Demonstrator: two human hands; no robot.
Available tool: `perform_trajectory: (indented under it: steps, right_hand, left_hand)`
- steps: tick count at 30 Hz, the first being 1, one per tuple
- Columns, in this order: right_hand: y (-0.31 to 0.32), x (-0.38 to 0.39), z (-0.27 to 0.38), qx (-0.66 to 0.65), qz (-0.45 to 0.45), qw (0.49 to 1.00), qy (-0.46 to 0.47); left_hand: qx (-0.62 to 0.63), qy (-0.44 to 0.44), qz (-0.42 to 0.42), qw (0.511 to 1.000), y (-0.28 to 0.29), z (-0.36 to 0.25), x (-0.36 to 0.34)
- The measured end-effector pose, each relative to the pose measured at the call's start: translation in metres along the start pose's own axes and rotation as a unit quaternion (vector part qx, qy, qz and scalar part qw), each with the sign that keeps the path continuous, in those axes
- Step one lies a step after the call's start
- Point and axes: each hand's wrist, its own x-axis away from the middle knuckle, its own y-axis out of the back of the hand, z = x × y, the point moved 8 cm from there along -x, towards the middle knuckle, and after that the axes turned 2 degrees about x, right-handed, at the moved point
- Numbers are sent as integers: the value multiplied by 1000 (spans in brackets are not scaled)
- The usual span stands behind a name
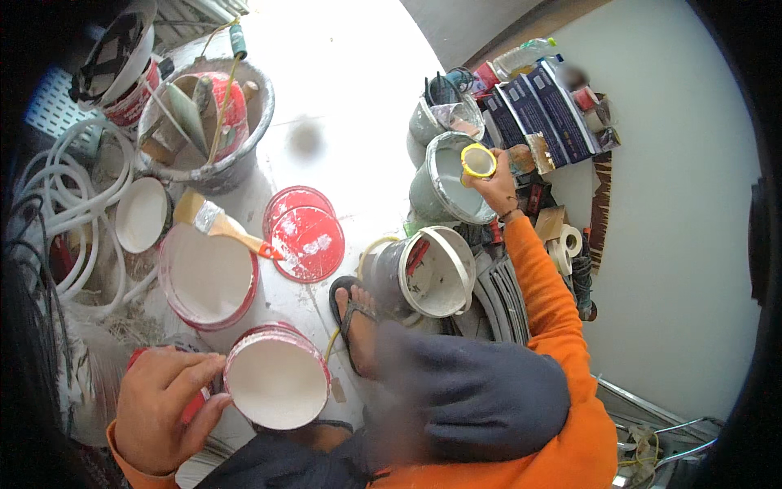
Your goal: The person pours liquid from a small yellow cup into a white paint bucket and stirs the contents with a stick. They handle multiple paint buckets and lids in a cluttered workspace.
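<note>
My right hand is closed around a small yellow-rimmed cup, held over a grey bucket of cloudy liquid at the right. The cup's mouth faces up toward me; what it contains is unclear. My left hand has its thumb and fingers at the left edge of a red paint bucket filled with white paint, near my feet. Just beyond it stands a second red bucket with similar white paint. A wide paintbrush with an orange-tipped handle rests across that bucket's rim.
Red lids lie on the white floor. A large tub of tools stands at the far left, near a coiled white hose. Right of my foot is a whitish handled bucket. Dark boxes and bottles line the wall.
</note>
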Motion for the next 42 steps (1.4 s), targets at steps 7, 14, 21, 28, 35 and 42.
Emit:
perform_trajectory:
  steps: [7,14,21,28,35,42]
  right_hand:
    - [-34,0,-109,175,27,980,-91]
    - [-64,3,-120,226,151,961,-55]
    - [-82,4,-102,285,241,928,-19]
    - [-84,5,-93,372,244,895,44]
    - [-81,12,-89,431,264,859,84]
    - [-66,8,-83,509,259,818,68]
  left_hand:
    - [-3,27,0,1000,-4,17,-5]
    - [17,25,-7,1000,-4,23,-14]
    - [11,29,-7,999,-1,28,-11]
    - [13,22,-15,1000,1,24,-9]
    - [15,18,-7,1000,1,19,-6]
    - [14,-5,-2,1000,-2,16,-3]
